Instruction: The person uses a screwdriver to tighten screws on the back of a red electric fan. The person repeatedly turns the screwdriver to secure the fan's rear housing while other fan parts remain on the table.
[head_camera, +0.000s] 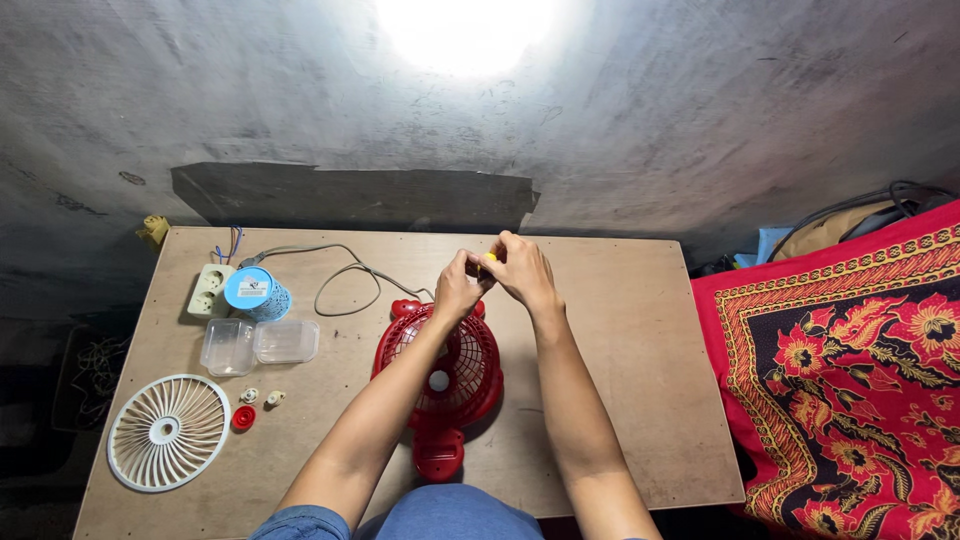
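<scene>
Both hands meet just above the far end of the red fan, and each grip is pinched shut on one small yellow piece (489, 259) held between them; what the piece is I cannot make out. From the head view, the left hand (459, 286) has fingers curled with thumb and fingertips closed on the piece, and the right hand (521, 268) wraps round from the other side, fingertips touching it as well. Beneath the forearms lies the red fan (442, 385), flat on the wooden tabletop (620, 400), its wire guard facing up and its base toward the person. A grey cord (345, 272) loops from the fan's far end over to a white power strip (208, 290) at the left. Just beside the strip lies a blue spool (256, 292) on its side, and two clear plastic containers (258, 344) sit in front of it. Nearer the left corner rests a white fan grille (169, 432), with a small red cap (243, 417) and two tiny pale parts (261, 397) next to it. A red patterned cloth (850, 370) lies off to the right of the tabletop.
</scene>
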